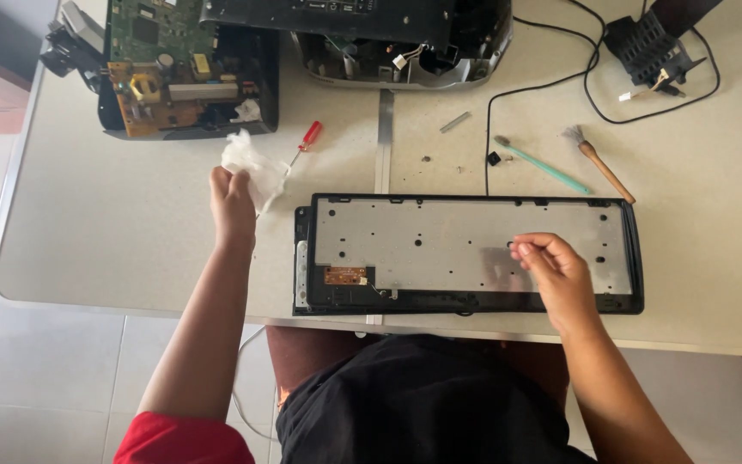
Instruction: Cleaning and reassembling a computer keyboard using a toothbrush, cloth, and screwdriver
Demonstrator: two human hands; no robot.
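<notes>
Right hand on the long black-framed grey metal panel (469,254), left hand off to the side with a crumpled white tissue (249,165).

The panel lies lengthwise across the pale counter (113,232), directly before the person; the right hand (556,273) rests near its right end, fingertips pressed together on the plate. The left hand (232,202), just beyond the panel's left end, pinches the tissue in a closed grip, forearm reaching forward.

A red-handled screwdriver (306,140), a teal toothbrush (543,166) and a wooden brush (603,167) lie beyond an opened circuit-board casing (186,69).
</notes>
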